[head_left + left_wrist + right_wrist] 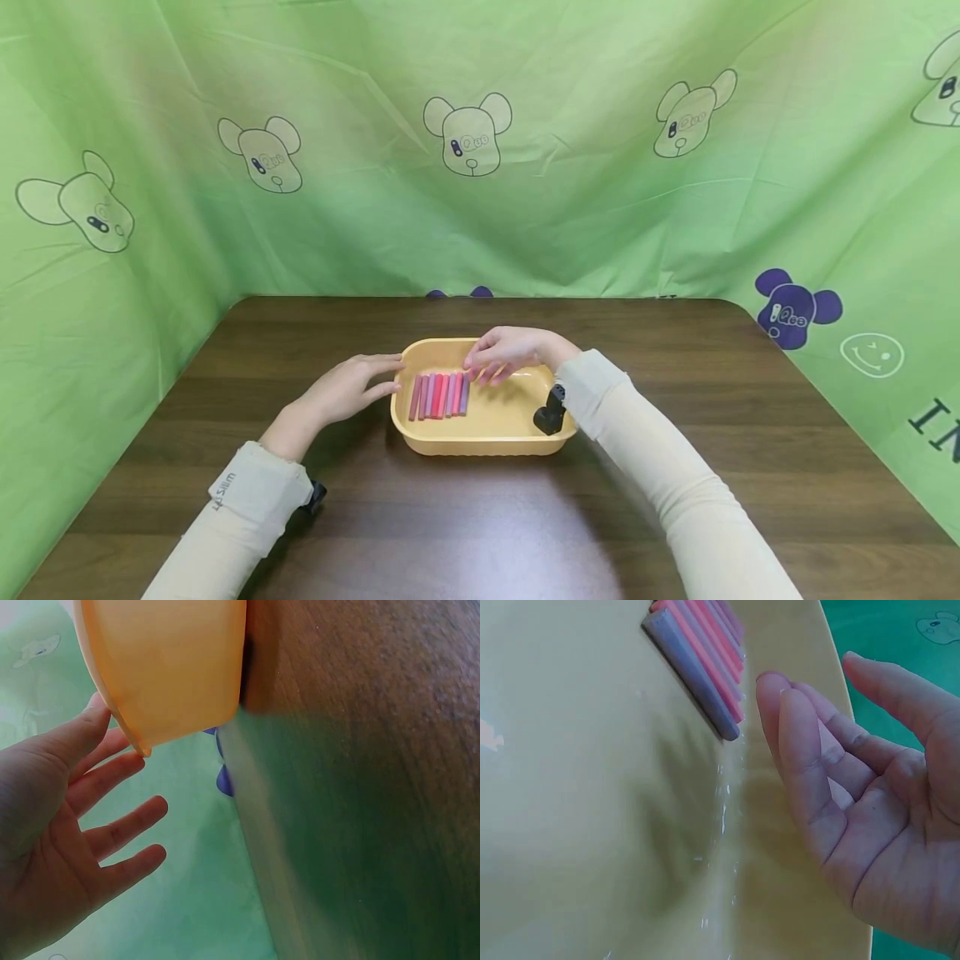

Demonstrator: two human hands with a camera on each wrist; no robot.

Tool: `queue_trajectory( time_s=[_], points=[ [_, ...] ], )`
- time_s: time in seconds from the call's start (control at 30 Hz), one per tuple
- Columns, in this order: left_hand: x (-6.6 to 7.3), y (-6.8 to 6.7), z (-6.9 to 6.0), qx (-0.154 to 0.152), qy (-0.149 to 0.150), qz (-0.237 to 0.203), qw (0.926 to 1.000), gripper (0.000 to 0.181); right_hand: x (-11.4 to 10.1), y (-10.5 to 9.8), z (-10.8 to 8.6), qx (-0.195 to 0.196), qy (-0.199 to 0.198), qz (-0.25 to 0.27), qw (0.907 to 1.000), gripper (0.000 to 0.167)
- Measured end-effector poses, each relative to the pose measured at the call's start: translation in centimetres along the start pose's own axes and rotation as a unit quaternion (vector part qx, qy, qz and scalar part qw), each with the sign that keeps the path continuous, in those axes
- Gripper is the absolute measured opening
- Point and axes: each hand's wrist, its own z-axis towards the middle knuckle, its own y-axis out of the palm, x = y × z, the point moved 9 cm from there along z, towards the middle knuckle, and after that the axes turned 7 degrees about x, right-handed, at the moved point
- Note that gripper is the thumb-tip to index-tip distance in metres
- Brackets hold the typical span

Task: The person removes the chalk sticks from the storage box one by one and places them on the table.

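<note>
A yellow tray (495, 427) holds a row of pink, red and purple sticks (438, 396) at its left side, lying side by side; the purple end stick (694, 679) is nearest the right hand. My left hand (347, 390) touches the tray's left rim with thumb and fingertips; in the left wrist view the hand (67, 802) has its other fingers spread beside the tray wall (169, 667). Over the tray's back side hovers my right hand (513, 352), fingers loosely bent; in the right wrist view the hand (870, 787) holds nothing, a little apart from the sticks.
The tray stands on a dark wooden table (337, 517). Behind it hangs a green cloth (570, 225) with printed bear heads. A black camera (551, 412) on the right wrist hangs over the tray's right end; another (317, 497) is on the left wrist.
</note>
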Motion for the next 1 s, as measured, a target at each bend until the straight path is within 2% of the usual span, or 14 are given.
queue_trajectory(
  time_s=[0.27,0.67,1.0],
  points=[
    [0.0,0.0,0.0,-0.002,-0.003,0.0,1.0,0.042,0.5,0.7,0.4,-0.023,0.007,-0.005,0.9997,0.03],
    [-0.2,0.1,0.0,-0.003,-0.011,-0.003,0.9999,0.043,2.4,1.5,1.3,-0.035,0.051,-0.004,0.9981,0.022],
    [-0.3,0.2,0.0,-0.006,-0.015,-0.007,0.9998,0.043,2.9,2.0,1.8,-0.023,0.086,-0.015,0.9959,0.023]
  ],
)
